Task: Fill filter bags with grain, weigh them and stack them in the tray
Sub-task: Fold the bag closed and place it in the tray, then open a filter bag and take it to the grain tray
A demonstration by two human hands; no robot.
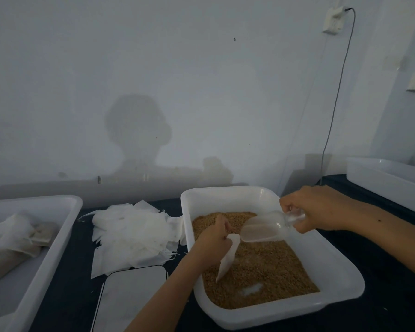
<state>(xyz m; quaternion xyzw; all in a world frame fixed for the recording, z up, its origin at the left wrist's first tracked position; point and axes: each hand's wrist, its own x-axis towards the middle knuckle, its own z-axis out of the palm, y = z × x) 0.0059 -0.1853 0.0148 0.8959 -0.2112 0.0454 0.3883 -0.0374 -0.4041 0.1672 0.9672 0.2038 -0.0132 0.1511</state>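
Head view: the left hand (216,238) pinches the mouth of a filter bag (228,257) that hangs over the grain (261,267) in the tub (340,267). The right hand (314,209) grips a clear scoop (264,228) by its handle, its lip just beside the bag's mouth. Filled bags (15,240) lie in the tray (58,236) at left, well apart.

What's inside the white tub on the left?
The left tray holds a few filled filter bags, piled loosely against its far-left side, with bare white floor nearer the camera. What lies beneath the pile, and the tray's near-left corner, is out of sight.
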